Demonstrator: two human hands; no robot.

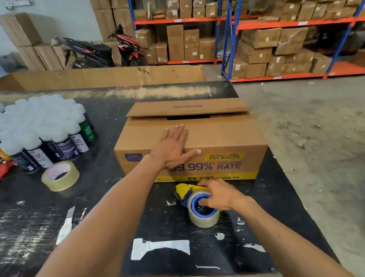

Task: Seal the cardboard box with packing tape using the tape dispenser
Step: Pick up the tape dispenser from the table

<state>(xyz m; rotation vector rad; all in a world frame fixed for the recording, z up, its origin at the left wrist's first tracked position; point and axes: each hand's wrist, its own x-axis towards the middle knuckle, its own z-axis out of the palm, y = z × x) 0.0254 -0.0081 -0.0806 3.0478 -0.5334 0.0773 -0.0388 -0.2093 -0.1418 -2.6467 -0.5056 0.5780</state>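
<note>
A brown cardboard box (220,135) with printed text stands in the middle of the black table. Its near top flap lies down and the far flap (188,107) is slightly raised, leaving a dark gap between them. My left hand (173,147) presses flat on the near flap at the box's front edge, fingers straight, thumb over the front face. Just in front of the box lies the yellow and blue tape dispenser (200,204) with a clear tape roll. My right hand (218,195) is on it, fingers curled into the blue core of the roll.
A loose roll of clear tape (60,176) lies left of the box, with a box cutter (67,224) nearer me. Several white-capped spray cans (38,131) crowd the table's left side. The table (98,241) ends at the right on concrete floor; shelves of cartons stand behind.
</note>
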